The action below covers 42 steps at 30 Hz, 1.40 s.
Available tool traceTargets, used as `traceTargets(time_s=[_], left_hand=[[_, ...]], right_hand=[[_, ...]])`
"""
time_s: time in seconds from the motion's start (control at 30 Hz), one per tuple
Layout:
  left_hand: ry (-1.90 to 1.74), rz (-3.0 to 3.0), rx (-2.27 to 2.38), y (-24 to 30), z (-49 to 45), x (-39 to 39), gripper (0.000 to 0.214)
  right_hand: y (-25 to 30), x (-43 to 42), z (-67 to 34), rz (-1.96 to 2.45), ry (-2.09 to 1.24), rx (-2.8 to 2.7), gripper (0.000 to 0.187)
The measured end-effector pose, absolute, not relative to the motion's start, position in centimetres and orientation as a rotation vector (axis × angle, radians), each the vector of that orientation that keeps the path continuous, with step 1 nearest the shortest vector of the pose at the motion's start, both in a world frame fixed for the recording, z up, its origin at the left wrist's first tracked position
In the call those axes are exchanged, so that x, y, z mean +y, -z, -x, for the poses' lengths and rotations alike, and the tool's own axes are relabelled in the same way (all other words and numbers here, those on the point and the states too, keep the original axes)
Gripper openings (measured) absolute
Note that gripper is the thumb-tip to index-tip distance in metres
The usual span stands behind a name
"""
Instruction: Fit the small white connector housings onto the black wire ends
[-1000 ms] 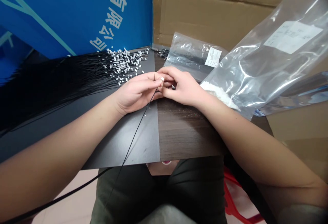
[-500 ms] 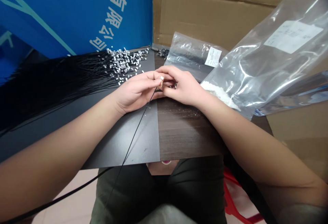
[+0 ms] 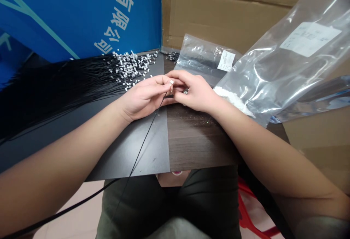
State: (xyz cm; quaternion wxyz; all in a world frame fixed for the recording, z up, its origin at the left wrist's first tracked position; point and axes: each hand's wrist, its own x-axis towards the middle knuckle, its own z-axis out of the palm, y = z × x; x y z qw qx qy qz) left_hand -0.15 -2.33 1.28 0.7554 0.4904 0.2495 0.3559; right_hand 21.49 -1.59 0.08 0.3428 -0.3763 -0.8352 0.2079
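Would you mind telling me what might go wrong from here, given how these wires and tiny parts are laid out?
The thin black wire at the left hand runs down over the edge of the black sheet, so it might snag and tug the tiny white connector out of that grip. The fanned pile of wires lies just beside that hand, so a careless movement could perhaps tangle it.

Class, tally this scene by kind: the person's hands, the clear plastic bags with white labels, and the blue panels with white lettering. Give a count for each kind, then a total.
Hands: 2 (left hand, right hand)
Labelled clear plastic bags: 2 (small clear plastic bag, large clear plastic bag)
Blue panels: 1 (blue panel)
Total: 5
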Motion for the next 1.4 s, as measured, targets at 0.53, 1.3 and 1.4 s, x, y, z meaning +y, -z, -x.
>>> traceTargets(time_s=[0.53, 1.3, 1.4], left_hand=[[-0.764, -1.098, 0.532, -1.5, 0.1, -2.5, 0.020], [-0.793, -1.798, 0.911, -1.3, 0.1, -2.3, 0.020], [-0.828, -1.812, 0.932, -1.2, 0.1, -2.2, 0.017]], right_hand=[[-0.2, -1.8, -21.4, 0.931, -0.571, -2.139, 0.054], [-1.6, -2.4, -21.0, 1.050, -0.586, -2.139, 0.048], [-1.7, -2.4, -21.1, 1.071, -0.635, -2.148, 0.051]])
